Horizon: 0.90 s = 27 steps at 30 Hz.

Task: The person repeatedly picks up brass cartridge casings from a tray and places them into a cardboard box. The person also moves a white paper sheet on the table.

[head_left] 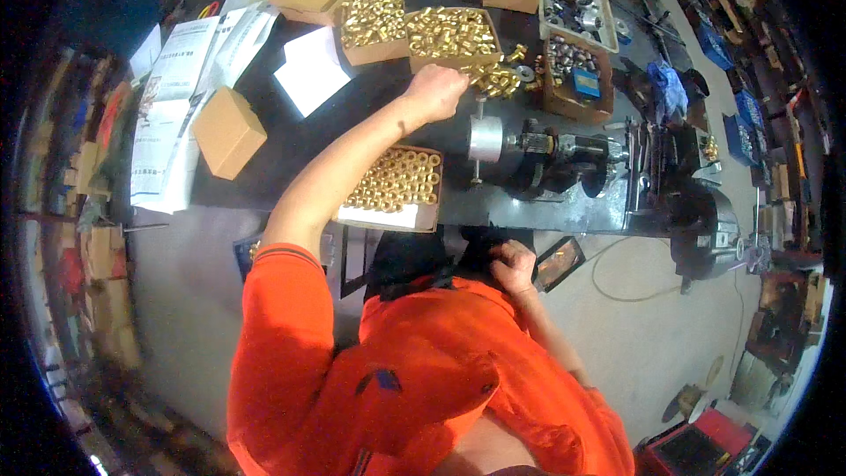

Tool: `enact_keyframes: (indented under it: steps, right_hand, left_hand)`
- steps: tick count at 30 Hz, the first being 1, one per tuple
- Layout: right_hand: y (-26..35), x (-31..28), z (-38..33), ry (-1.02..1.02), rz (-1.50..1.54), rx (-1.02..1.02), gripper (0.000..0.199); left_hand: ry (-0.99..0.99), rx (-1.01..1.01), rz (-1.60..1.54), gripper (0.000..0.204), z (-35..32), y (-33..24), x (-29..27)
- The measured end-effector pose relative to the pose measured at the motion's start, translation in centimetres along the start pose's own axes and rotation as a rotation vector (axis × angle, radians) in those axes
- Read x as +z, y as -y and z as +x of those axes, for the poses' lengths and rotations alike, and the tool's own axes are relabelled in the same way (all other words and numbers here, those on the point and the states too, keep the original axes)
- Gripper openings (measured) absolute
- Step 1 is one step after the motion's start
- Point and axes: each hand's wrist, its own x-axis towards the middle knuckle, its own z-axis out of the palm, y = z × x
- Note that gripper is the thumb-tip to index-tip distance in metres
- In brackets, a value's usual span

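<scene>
My left hand [438, 92] reaches across the black workbench with its fingers curled closed, at the edge of a loose pile of brass fittings [496, 81]. Whatever its fingertips pinch is hidden. Under that forearm, a shallow box [426, 217] holds rows of ring-shaped brass parts [395, 178], standing close together. To the right of the hand, a bench fixture [486, 139] with a silver cylinder and a cross pin lies along the bench. Low over my lap, my right hand [513, 266] is closed against my dark trousers; the inside of its grip does not show.
Two cardboard boxes of brass parts [373, 19] [451, 33] stand behind my left hand. A box of metal pieces [573, 70] sits to the right, below a tray of steel parts [577, 13]. White paper [312, 72], a closed carton [229, 132] and newspaper sheets [172, 110] lie left.
</scene>
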Motion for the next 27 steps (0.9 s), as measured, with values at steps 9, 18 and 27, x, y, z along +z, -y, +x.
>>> enact_keyframes:
  steps: [9, 18, 27]
  right_hand:
    - [0.0, 0.3, 0.1, 0.001, -0.026, -0.018, 0.016]
    - [-0.3, 0.3, 0.0, -0.002, -0.046, -0.028, 0.016]
    - [-0.5, 0.5, -0.3, 0.017, -0.090, -0.013, 0.017]
  left_hand:
    - [-0.106, -0.426, -0.924, 0.018, -6.8, 3.3, -4.2]
    - [0.026, -0.248, -0.772, 0.019, -15.6, -3.1, -11.5]
    - [-0.023, -0.078, -0.530, 0.017, -18.8, -7.3, -10.9]
